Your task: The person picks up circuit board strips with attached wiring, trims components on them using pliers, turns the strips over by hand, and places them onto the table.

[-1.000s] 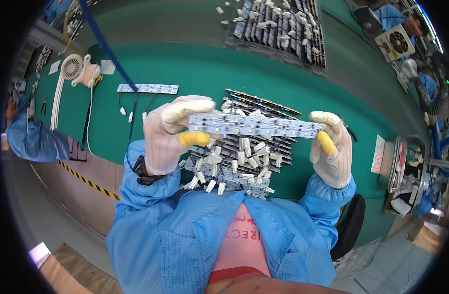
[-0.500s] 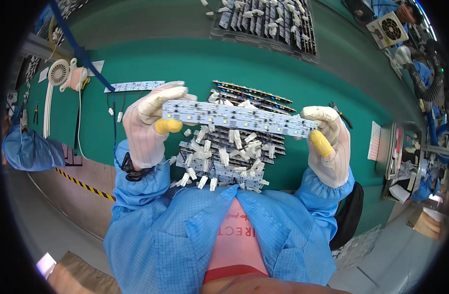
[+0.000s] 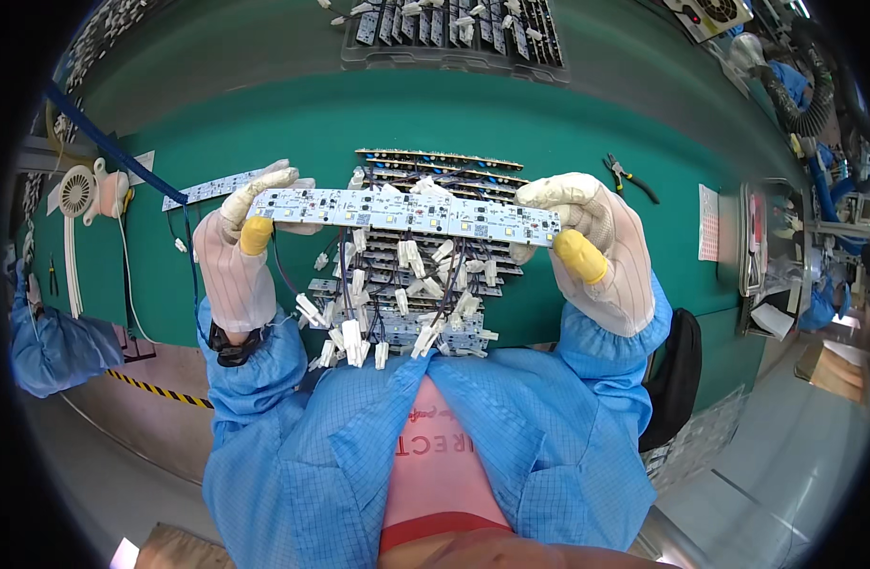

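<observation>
Between my two gloved hands a long white LED circuit board [image 3: 407, 211] is held up level, its component side facing me. My left hand [image 3: 250, 223] pinches its left end, a yellow cot on the thumb. At the other end my right hand [image 3: 587, 237] grips it the same way, thumb in front and fingers behind. Dark wires with white plug connectors [image 3: 352, 341] hang around and below the board; which of them belong to it I cannot fully tell. Beneath and behind lies a stack of similar boards [image 3: 444, 166], partly hidden by the held one.
Another LED board [image 3: 212, 190] lies on the green mat [image 3: 293, 119] beyond my left hand. Pliers [image 3: 632, 180] rest past my right hand. A clear tray [image 3: 454, 64] of boards stands at the back. A small fan [image 3: 77, 192] and a blue hose [image 3: 122, 152] are at left.
The view has shifted, so the scene sits further left. The held board has turned slightly toward level, and wires with plugs now hang below it. Both hands keep their grip.
</observation>
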A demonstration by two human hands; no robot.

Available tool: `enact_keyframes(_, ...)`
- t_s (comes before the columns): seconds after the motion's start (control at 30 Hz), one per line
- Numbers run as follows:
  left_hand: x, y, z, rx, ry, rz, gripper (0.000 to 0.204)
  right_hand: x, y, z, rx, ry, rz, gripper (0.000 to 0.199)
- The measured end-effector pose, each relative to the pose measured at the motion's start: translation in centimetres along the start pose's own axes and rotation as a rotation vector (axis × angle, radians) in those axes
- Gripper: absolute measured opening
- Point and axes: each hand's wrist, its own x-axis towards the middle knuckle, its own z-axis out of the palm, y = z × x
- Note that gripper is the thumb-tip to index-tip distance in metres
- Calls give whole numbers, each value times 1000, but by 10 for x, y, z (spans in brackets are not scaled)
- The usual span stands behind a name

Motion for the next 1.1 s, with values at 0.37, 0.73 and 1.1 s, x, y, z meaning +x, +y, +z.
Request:
enact_keyframes(0.37,3,-3,3,42,39,6,59,-1,-12,6,143,-30,134,57)
enact_keyframes(0.73,-8,-1,6,-331,62,81,61,8,2,2,-60,51,-20,33)
enact_keyframes(1.1,-7,18,13,-279,36,22,50,11,-3,3,-269,94,50,34)
